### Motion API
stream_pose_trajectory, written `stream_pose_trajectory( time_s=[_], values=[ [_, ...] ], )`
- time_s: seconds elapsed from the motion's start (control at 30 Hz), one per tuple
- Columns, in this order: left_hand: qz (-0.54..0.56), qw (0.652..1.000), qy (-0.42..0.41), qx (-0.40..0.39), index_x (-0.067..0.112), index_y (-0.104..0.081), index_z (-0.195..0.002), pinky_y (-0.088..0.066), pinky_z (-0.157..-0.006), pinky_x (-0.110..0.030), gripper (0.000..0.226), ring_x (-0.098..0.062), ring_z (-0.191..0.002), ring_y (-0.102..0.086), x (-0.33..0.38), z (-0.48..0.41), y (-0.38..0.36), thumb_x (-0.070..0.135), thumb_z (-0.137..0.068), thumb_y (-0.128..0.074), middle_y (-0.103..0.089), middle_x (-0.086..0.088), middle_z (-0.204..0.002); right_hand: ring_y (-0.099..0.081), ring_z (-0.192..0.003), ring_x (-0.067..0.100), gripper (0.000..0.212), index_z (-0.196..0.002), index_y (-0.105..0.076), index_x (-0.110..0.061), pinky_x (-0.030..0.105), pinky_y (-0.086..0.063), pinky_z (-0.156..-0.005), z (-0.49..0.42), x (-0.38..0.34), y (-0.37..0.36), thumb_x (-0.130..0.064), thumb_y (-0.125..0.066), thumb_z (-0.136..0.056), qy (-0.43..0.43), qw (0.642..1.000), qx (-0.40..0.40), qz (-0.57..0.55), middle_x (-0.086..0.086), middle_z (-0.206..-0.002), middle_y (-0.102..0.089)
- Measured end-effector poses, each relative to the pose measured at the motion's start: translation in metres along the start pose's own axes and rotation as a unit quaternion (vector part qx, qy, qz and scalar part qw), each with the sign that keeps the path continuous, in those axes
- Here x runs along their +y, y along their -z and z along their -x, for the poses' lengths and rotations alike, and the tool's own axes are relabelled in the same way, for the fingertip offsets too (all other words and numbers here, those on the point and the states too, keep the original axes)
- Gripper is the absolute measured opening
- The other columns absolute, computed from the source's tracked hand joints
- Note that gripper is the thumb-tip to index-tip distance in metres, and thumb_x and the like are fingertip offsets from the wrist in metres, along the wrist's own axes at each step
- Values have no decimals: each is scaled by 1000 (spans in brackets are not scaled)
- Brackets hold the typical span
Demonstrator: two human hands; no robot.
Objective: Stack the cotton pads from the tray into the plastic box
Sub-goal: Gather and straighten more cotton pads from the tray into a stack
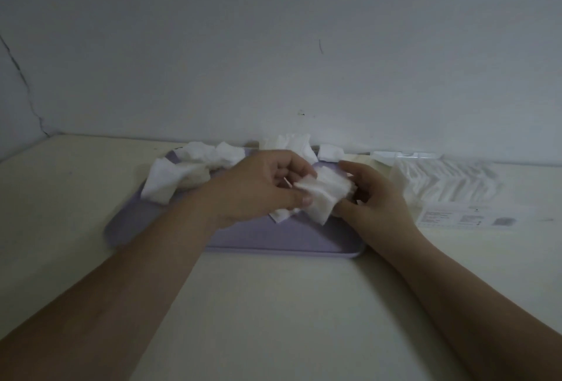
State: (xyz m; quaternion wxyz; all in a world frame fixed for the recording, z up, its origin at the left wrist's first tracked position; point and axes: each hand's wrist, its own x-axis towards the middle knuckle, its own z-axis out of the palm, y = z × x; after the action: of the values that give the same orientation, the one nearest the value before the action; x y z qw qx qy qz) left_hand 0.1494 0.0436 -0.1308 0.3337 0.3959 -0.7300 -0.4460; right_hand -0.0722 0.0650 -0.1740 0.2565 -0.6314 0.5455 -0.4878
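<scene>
A lilac tray [273, 240] lies on the pale table in front of me. Loose white cotton pads [194, 167] are heaped along its far and left sides. Over the middle of the tray, my left hand [258, 186] and my right hand [374, 195] both pinch a small bundle of cotton pads [325, 192] held just above the tray. Another pad [281, 214] lies on the tray under my left hand. The clear plastic box [450, 186] lies on its side to the right of the tray, with rows of pads visible inside.
A wall rises right behind the tray and box. One white pad [331, 152] rests at the tray's far right corner, and a crumpled white sheet [289, 141] leans against the wall. A printed label [465, 218] faces me on the box.
</scene>
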Motion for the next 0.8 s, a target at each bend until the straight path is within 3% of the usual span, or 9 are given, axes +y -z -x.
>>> stream_pose_trajectory(
  time_s=[0.07, 0.13, 0.2, 0.3, 0.43, 0.53, 0.67, 0.8],
  values=[
    [-10, 1000, 8, 8, 14, -74, -99, -60, -84, -40, 27, -19, -84, -66, -7, -2, -9, 1, -79, -86, -76, -16, -95, -70, -99, 3, 57, -125, -64, -26, 20, -55, -87, -1, 1, 1, 2, -77, -78, -11, 999, -11, -44, -6, -115, -73],
    [-25, 999, 12, 29, 16, -73, -93, -59, -77, -42, 22, -18, -78, -64, -13, -4, -13, 12, -78, -89, -76, -18, -91, -72, -97, 5, 55, -118, -67, -26, 24, -57, -87, -1, 3, 1, 10, -72, -77, -22, 998, -23, -63, -4, -110, -76],
    [-33, 999, 16, 30, 15, -71, -92, -54, -68, -39, 23, -19, -74, -60, -16, -6, -15, 21, -79, -89, -74, -23, -87, -73, -94, 7, 52, -113, -69, -26, 26, -57, -85, -1, 3, 0, 10, -72, -76, -28, 997, -29, -71, -6, -104, -77],
    [-35, 999, 12, 28, 17, -70, -91, -50, -67, -38, 25, -20, -75, -57, -18, -6, -14, 29, -78, -88, -70, -30, -93, -73, -89, 7, 48, -111, -71, -27, 29, -58, -85, -2, 4, 1, 6, -75, -76, -27, 997, -20, -74, -6, -99, -78],
    [-34, 998, 28, 45, 26, -73, -87, -54, -65, -30, 14, -13, -73, -61, -20, -7, -16, 20, -83, -86, -74, -13, -82, -74, -93, 9, 39, -119, -71, -18, 33, -61, -86, -6, 10, 1, -7, -78, -83, -23, 997, -2, -68, -5, -100, -78],
    [-31, 998, 48, 38, 19, -72, -93, -52, -60, -19, 14, -9, -68, -59, -19, -6, -21, 18, -85, -84, -70, -4, -78, -74, -95, 12, 37, -120, -71, -15, 30, -59, -87, -7, 11, 1, -16, -80, -85, -13, 997, 11, -76, -4, -102, -78],
    [-7, 998, 47, 51, 15, -71, -90, -50, -57, -18, 11, -4, -57, -58, -14, -4, -23, 13, -87, -81, -71, 4, -71, -74, -94, 10, 38, -121, -71, -17, 25, -58, -85, -7, 10, 1, -19, -80, -85, -9, 998, 2, -64, -5, -103, -78],
    [40, 997, 43, 40, 17, -70, -90, -47, -52, -18, 11, -9, -53, -55, -11, -2, -22, 11, -88, -80, -71, 3, -69, -74, -91, 7, 37, -121, -71, -15, 17, -56, -79, -8, 10, 3, -17, -80, -85, -11, 998, 7, -63, -4, -102, -78]
  ],
)
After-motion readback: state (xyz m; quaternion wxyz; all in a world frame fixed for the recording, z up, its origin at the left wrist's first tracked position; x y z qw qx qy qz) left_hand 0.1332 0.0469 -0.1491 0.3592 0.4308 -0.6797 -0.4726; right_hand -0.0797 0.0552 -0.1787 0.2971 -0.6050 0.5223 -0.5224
